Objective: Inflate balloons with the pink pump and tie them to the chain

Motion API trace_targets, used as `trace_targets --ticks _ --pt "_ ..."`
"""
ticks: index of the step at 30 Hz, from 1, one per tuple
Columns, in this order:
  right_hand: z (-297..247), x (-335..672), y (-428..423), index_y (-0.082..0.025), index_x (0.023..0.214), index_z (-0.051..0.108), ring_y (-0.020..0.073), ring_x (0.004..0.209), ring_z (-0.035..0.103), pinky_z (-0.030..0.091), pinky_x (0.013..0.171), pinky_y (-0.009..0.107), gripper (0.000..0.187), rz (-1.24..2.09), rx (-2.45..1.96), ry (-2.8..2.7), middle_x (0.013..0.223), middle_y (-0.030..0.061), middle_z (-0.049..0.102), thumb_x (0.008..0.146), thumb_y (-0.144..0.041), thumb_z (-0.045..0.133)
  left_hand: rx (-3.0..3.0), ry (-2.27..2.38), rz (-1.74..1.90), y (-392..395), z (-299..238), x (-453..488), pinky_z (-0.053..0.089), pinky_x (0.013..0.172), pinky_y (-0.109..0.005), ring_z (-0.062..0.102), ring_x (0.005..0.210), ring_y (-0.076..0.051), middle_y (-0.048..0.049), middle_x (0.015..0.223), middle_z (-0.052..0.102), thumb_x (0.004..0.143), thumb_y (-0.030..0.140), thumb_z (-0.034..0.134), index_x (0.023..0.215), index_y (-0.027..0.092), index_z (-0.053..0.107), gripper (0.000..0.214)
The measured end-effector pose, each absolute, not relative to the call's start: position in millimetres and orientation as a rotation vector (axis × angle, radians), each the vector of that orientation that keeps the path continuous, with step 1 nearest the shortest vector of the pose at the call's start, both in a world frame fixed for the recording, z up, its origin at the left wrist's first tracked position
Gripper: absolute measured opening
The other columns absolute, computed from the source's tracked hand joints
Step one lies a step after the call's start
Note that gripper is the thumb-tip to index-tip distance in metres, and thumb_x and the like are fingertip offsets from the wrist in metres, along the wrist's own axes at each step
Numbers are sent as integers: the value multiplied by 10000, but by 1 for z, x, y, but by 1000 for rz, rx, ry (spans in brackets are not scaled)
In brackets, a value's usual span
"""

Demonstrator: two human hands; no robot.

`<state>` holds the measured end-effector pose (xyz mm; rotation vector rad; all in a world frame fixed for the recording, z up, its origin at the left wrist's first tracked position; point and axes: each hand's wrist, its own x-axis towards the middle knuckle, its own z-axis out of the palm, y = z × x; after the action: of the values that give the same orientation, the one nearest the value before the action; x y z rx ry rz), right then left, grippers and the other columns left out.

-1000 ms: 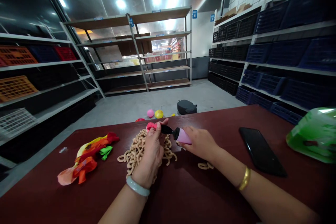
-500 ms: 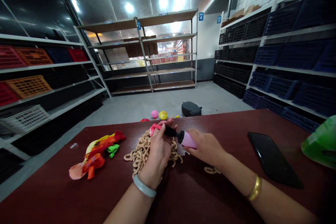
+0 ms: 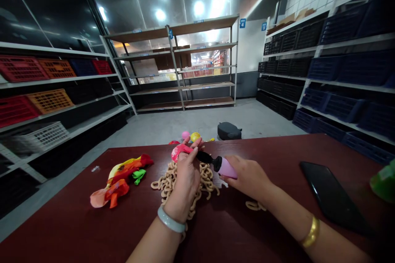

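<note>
Pinching the pink rubber balloon (image 3: 177, 153) at the black tapered nozzle (image 3: 205, 157), likely against slipping, the left hand (image 3: 187, 171) hangs above the heap of tan looped links (image 3: 167, 181); the right hand (image 3: 247, 176), right of that heap, grips the lilac cylindrical plastic pump (image 3: 227, 167), seemingly steadying it.

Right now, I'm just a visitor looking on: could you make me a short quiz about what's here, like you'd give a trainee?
1. Multiple choice: which hand is closed around the pump's lilac end? a) left b) right c) neither
2. True or false: the green balloon lies on top of the beige pile.
3. Fill in: the right wrist wears a ____ bangle.

Key:
1. b, the right hand.
2. False; the green balloon lies to the left of the beige pile.
3. Gold.
</note>
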<state>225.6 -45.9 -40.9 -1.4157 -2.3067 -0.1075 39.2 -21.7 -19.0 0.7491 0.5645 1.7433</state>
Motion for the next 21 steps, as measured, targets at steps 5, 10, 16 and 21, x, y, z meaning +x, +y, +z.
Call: trace_targets --ticks 5,10,16,21 --pt "-44 228 -45 -218 1193 525 256 864 653 456 672 350 445 -119 -1401 -2316 1093 78 655 839 -481 584 705 466 1779 -19 -21 40 471 954 -415 690 948 -214 -97 1034 715 834 266 683 1283 221 479 495" --pt "-45 228 -44 -215 1198 520 254 871 651 456 684 353 447 -86 -1375 -2305 1081 79 658 836 -468 587 743 458 1812 -22 -15 41 473 967 -390 681 990 -207 -78 1046 708 805 235 721 1291 260 476 546" --pt "-44 227 -45 -217 1193 520 253 877 650 448 680 345 433 -72 -1371 -2292 1079 82 661 839 -458 586 777 496 1808 -25 -16 44 458 971 -377 682 974 -201 -72 1052 707 780 229 745 1300 260 469 590" --pt "-42 230 -44 -220 1199 517 256 872 650 445 676 344 447 -85 -1374 -2306 1085 77 657 835 -468 593 801 611 1817 -27 -21 48 454 939 -326 669 957 -170 -61 1019 710 803 232 718 1187 220 561 415"
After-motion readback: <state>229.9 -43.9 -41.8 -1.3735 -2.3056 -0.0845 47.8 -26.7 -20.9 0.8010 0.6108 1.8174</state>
